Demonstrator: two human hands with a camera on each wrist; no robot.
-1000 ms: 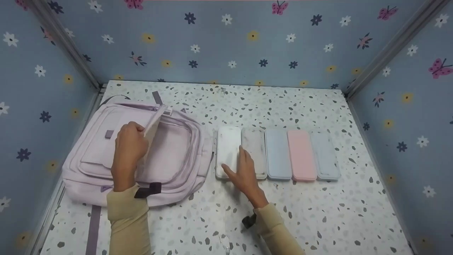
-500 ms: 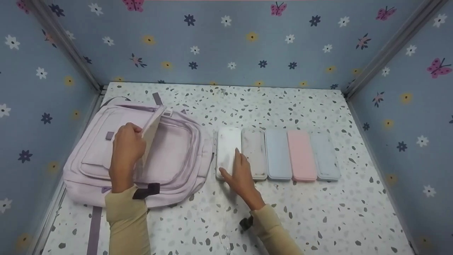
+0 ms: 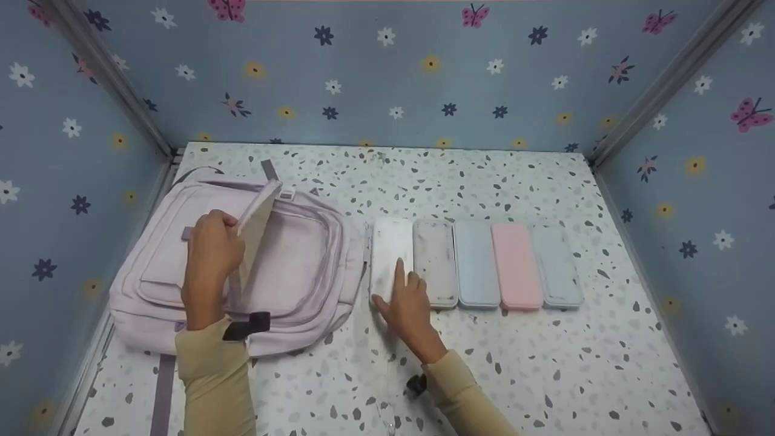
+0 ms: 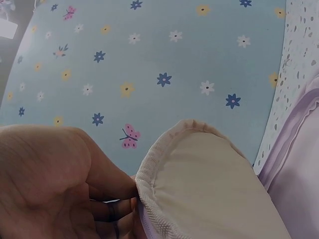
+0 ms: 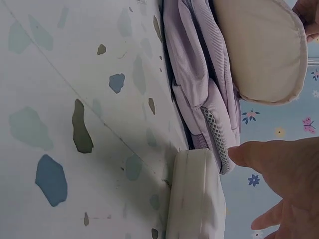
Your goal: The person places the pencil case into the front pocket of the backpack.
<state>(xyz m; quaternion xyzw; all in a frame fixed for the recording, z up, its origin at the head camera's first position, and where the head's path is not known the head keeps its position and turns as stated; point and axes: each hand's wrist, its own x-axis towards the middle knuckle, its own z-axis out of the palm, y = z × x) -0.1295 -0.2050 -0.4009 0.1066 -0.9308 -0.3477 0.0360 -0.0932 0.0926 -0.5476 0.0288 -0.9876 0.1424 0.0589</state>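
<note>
A lilac backpack (image 3: 339, 290) lies on the table with its front compartment open. My left hand (image 3: 212, 254) pinches the edge of the lifted front flap (image 3: 257, 227), whose cream lining (image 4: 209, 184) faces the left wrist camera. To the right, my right hand (image 3: 408, 309) hovers over the near end of a flat white case (image 3: 390, 239) with rounded corners. Its fingers are loosely extended, the thumb by the case's left corner and the index finger above the lid. In the right wrist view, thumb and fingers are spread beside the white case (image 5: 192, 194), not wrapped round it.
Beside the white case stand a greyish case (image 3: 434, 260), a blue case (image 3: 476, 260), a pink case (image 3: 516, 263) and a pale blue-grey case (image 3: 556, 263) in a row. Patterned panels (image 3: 387, 72) enclose the speckled table (image 3: 484, 188) at back and sides.
My right hand has shifted slightly left and nearer the front edge over the white case. My left hand has drawn the flap a little further left. The cases have not moved.
</note>
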